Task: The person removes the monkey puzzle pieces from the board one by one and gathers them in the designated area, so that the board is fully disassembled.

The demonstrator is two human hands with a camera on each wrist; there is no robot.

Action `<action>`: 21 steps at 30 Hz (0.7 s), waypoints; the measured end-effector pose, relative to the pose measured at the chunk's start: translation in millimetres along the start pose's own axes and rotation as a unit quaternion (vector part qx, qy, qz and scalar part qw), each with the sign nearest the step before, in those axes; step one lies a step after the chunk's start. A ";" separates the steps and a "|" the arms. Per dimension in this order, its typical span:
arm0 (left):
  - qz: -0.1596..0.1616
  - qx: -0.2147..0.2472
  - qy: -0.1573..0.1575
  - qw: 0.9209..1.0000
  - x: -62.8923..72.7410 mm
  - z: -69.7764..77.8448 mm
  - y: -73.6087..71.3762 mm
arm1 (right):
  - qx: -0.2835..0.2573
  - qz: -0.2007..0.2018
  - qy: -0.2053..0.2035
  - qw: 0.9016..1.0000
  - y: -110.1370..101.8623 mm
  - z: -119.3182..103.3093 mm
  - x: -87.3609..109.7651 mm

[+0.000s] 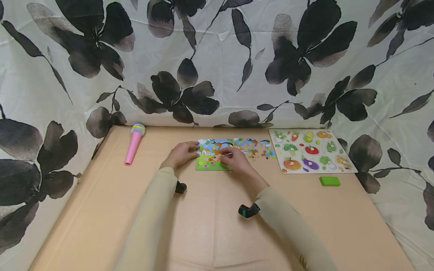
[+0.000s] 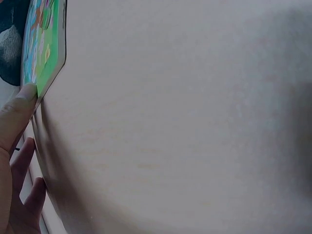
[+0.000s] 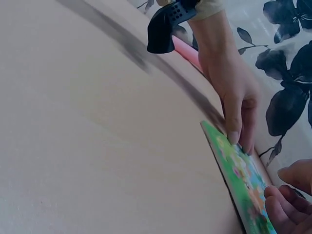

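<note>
A jigsaw puzzle board (image 1: 205, 163) with a bright cartoon animal scene and green border lies near the back of the table. At its left edge, my left hand (image 1: 181, 154) holds it with the thumb on the rim, which also shows in the left wrist view; some of its fingers lie off the board. My right hand (image 1: 239, 162) hovers over the board's right part, thumb and fingertips close together. Whether a puzzle piece sits between them cannot be made out. Loose puzzle pieces (image 1: 255, 145) are spread just right of the board.
A vegetable picture board (image 1: 313, 152) lies at the back right, with a green block (image 1: 330, 181) in front of it. Toward the back left lies a pink toy microphone (image 1: 133, 147). Behind the table (image 1: 210, 226) hangs a flower-patterned cloth (image 1: 220, 56).
</note>
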State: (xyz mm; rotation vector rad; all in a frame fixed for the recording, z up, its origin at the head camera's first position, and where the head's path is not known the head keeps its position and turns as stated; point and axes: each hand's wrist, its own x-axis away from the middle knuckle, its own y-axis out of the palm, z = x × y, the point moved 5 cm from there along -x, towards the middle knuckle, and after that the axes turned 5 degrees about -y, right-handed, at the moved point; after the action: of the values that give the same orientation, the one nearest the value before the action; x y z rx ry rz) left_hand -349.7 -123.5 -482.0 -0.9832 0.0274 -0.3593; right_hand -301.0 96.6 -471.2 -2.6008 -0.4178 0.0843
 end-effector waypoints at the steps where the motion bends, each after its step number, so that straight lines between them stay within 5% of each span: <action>1: 0.001 -0.001 0.001 1.000 -0.1 0.2 -0.3 | 0.002 -0.002 0.000 1.000 2.0 0.8 -1.4; 9: -0.001 -0.004 0.008 1.000 -1.0 0.5 0.1 | 0.026 -0.010 0.020 0.999 9.3 16.3 -6.4; 21: -0.004 0.002 0.002 1.000 -1.4 -1.6 0.4 | 0.116 -0.041 -0.046 0.991 18.7 8.6 -13.8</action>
State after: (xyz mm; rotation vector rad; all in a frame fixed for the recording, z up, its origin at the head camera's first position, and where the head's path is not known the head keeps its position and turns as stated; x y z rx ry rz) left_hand -351.1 -124.2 -483.4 -0.9797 0.0255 -0.3683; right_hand -310.1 80.9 -488.1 -2.3539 -0.5148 0.2123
